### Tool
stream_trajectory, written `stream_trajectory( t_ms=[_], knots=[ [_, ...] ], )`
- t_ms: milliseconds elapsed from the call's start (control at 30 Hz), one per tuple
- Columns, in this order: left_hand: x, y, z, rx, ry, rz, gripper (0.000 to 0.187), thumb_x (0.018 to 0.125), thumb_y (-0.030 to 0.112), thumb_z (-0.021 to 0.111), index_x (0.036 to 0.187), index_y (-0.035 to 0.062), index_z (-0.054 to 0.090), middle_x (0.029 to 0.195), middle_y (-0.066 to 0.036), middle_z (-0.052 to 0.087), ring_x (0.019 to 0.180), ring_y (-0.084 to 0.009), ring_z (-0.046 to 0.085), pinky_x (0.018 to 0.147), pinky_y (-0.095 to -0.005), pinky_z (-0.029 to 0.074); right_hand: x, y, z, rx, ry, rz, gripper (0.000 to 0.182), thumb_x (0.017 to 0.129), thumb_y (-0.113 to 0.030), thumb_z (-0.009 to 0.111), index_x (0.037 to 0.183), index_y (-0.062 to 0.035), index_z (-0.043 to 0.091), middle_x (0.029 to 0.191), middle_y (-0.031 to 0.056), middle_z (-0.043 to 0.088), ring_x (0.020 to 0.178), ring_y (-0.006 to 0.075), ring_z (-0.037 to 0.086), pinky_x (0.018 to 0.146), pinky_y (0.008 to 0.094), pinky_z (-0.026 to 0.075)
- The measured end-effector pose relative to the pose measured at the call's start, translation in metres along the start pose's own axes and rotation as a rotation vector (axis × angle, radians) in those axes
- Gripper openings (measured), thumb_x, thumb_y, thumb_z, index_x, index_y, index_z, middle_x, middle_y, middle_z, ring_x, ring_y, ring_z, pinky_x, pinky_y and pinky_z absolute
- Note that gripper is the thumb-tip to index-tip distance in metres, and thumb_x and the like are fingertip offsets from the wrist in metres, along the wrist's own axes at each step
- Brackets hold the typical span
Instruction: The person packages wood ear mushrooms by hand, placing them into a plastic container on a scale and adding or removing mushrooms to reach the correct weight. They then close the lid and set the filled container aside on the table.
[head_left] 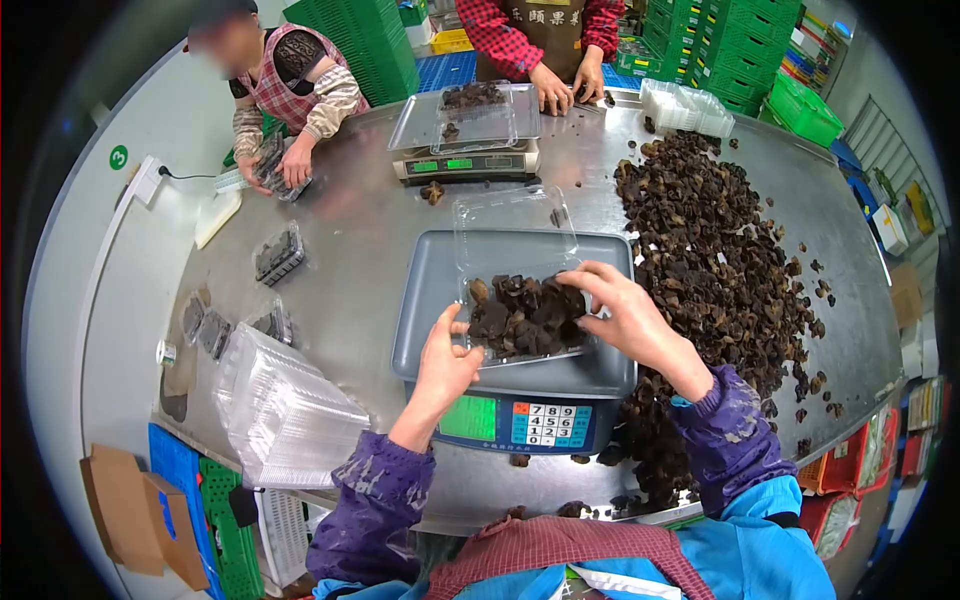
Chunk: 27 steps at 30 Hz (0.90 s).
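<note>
A clear plastic box point(545, 356), its lid point(515, 225) folded back, sits on the grey pan of a digital scale point(425, 290). Dark brown wood ear mushrooms point(520, 315) fill the box. My left hand point(443, 360) grips its left side, fingers and thumb bent at the edge. At the right end, my right hand point(628, 312) curls over the rim, fingertips beside the mushrooms. Whether those fingertips also pinch a mushroom is hidden. Below the pan, the scale's green display point(468, 418) is lit, but its reading is too faint to make out.
A big heap of loose mushrooms point(710, 250) spreads over the steel table point(330, 340) at right. Nested clear boxes point(285, 410) stand at left, near a filled box point(279, 256). Across the table are a second scale point(465, 162) and two people, one handling a box point(275, 170).
</note>
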<state>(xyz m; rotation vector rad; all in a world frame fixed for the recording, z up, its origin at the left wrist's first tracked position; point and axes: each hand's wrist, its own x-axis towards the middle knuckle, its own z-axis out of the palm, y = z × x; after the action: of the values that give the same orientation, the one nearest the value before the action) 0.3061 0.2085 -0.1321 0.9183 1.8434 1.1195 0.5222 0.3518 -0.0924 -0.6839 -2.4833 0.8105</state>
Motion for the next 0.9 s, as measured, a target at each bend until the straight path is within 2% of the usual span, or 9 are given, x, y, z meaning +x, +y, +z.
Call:
stream_trajectory(
  t_ms=[133, 200, 300, 533, 600, 700, 733, 800, 900],
  knots=[
    [0.004, 0.000, -0.016, -0.007, -0.099, -0.010, 0.067, 0.081, 0.002, 0.062, 0.139, 0.0024, 0.030, 0.119, -0.015, 0.049, 0.066, -0.0118, 0.059, 0.056, -0.0255, 0.051, -0.007, 0.006, -0.003, 0.112, -0.048, 0.141, 0.045, 0.072, 0.000, 0.068, 0.115, -0.0092, 0.056, 0.105, 0.0121, 0.058, 0.082, 0.0242, 0.062, 0.073, 0.0324, 0.051],
    [0.008, 0.003, -0.023, -0.005, -0.131, -0.028, 0.064, 0.082, 0.005, 0.063, 0.138, 0.0040, 0.033, 0.119, -0.015, 0.049, 0.068, -0.0121, 0.059, 0.058, -0.0257, 0.051, -0.011, 0.005, -0.001, 0.134, -0.035, 0.150, 0.036, 0.072, 0.001, 0.069, 0.107, -0.0040, 0.061, 0.094, 0.0062, 0.063, 0.072, 0.0131, 0.060, 0.065, 0.0258, 0.050],
    [0.017, -0.001, -0.035, 0.026, -0.056, -0.002, 0.059, 0.084, 0.009, 0.064, 0.136, 0.0056, 0.037, 0.121, -0.015, 0.050, 0.076, -0.0129, 0.058, 0.062, -0.0265, 0.052, -0.018, 0.004, -0.004, 0.239, 0.041, 0.220, 0.032, 0.073, -0.001, 0.068, 0.104, -0.0026, 0.060, 0.092, 0.0091, 0.064, 0.073, 0.0168, 0.061, 0.069, 0.0300, 0.051],
    [0.027, 0.008, -0.045, 0.029, 0.052, 0.025, 0.058, 0.083, 0.013, 0.065, 0.134, 0.0047, 0.040, 0.118, -0.015, 0.052, 0.082, -0.0139, 0.058, 0.068, -0.0284, 0.052, -0.027, 0.006, 0.001, 0.300, 0.057, 0.388, 0.030, 0.074, -0.003, 0.067, 0.104, -0.0030, 0.061, 0.085, 0.0072, 0.065, 0.075, 0.0134, 0.062, 0.068, 0.0287, 0.051],
    [0.033, 0.012, -0.043, 0.028, 0.050, 0.040, 0.055, 0.084, 0.007, 0.063, 0.134, 0.0045, 0.040, 0.118, -0.013, 0.050, 0.081, -0.0106, 0.057, 0.068, -0.0241, 0.050, -0.025, 0.001, 0.009, 0.290, 0.069, 0.316, 0.028, 0.074, -0.002, 0.067, 0.102, -0.0028, 0.061, 0.081, 0.0063, 0.066, 0.072, 0.0137, 0.063, 0.066, 0.0287, 0.051],
    [0.047, 0.014, -0.040, 0.066, 0.044, 0.032, 0.058, 0.085, 0.013, 0.064, 0.135, 0.0036, 0.038, 0.120, -0.014, 0.050, 0.086, -0.0126, 0.057, 0.070, -0.0265, 0.050, -0.024, -0.004, 0.021, 0.021, -0.110, 0.141, 0.020, 0.078, -0.004, 0.065, 0.097, -0.0042, 0.061, 0.079, 0.0120, 0.067, 0.070, 0.0259, 0.067, 0.064, 0.0342, 0.052],
    [0.053, 0.014, -0.039, 0.088, 0.037, 0.035, 0.059, 0.085, 0.015, 0.064, 0.136, 0.0031, 0.037, 0.121, -0.015, 0.049, 0.087, -0.0133, 0.056, 0.070, -0.0274, 0.050, -0.024, -0.006, 0.021, 0.020, -0.113, 0.139, 0.020, 0.078, -0.004, 0.065, 0.097, -0.0042, 0.061, 0.079, 0.0120, 0.067, 0.070, 0.0259, 0.067, 0.064, 0.0342, 0.052],
    [0.065, 0.013, -0.037, 0.102, 0.044, 0.039, 0.062, 0.084, 0.016, 0.065, 0.136, 0.0023, 0.035, 0.121, -0.016, 0.050, 0.087, -0.0156, 0.057, 0.071, -0.0294, 0.051, -0.026, -0.008, 0.021, -0.106, -0.051, 0.080, 0.018, 0.080, -0.005, 0.064, 0.098, -0.0036, 0.061, 0.077, 0.0109, 0.066, 0.060, 0.0175, 0.062, 0.057, 0.0279, 0.049],
    [0.077, 0.019, -0.034, 0.117, 0.055, 0.033, 0.066, 0.083, 0.017, 0.065, 0.138, 0.0016, 0.032, 0.123, -0.018, 0.050, 0.089, -0.0194, 0.059, 0.072, -0.0320, 0.052, -0.029, -0.006, 0.011, 0.090, 0.082, 0.115, 0.015, 0.083, -0.002, 0.062, 0.098, -0.0017, 0.061, 0.078, 0.0062, 0.066, 0.064, 0.0125, 0.063, 0.057, 0.0252, 0.048]
  ],
)
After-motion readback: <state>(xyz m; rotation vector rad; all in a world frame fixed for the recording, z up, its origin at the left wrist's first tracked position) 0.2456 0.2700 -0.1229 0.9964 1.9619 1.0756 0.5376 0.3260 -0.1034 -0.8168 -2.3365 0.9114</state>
